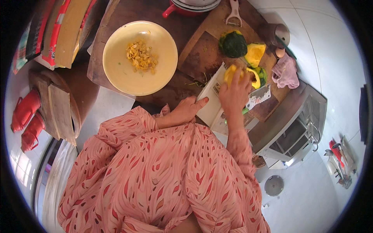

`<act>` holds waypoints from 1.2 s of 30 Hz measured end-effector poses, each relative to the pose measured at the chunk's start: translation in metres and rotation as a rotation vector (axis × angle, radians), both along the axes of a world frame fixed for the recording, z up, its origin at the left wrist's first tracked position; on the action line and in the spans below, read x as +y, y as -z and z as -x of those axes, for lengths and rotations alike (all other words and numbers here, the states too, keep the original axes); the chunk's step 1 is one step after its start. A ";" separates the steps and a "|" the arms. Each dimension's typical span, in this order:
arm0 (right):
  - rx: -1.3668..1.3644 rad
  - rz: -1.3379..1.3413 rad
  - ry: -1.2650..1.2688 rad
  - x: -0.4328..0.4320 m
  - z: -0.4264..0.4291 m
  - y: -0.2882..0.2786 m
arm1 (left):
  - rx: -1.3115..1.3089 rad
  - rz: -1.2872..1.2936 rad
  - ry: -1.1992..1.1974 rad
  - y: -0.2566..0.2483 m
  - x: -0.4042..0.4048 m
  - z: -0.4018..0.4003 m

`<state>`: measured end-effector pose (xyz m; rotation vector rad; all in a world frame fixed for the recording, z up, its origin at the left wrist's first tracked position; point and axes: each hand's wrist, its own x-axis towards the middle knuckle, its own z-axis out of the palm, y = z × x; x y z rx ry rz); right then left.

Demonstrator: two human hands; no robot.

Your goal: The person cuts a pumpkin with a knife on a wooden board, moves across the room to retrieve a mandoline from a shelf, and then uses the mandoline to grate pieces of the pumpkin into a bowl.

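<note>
My left hand grips the near-left edge of a white rectangular board or tray, thumb on top. Over its far right side reaches my right hand, its fingers on a piece of yellow-fleshed pumpkin; how firmly they hold it is partly hidden. Beside those fingers lie a hollowed pumpkin piece, a yellow wedge and a dark green pumpkin chunk on the wooden cutting board. A wide blade with pale residue rests to the right of my right hand. Pumpkin seeds sit in a cream bowl.
A peeler lies at the cutting board's far end. A pink cloth, an egg and a metal cup stand by the wall. A red pot is at the back; a sink is at right.
</note>
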<state>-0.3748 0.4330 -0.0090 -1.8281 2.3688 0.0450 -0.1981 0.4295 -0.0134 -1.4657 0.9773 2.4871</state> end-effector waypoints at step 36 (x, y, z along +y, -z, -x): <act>-1.220 0.321 1.234 0.074 0.054 -0.006 | 0.317 -0.442 -0.438 -0.008 -0.028 -0.069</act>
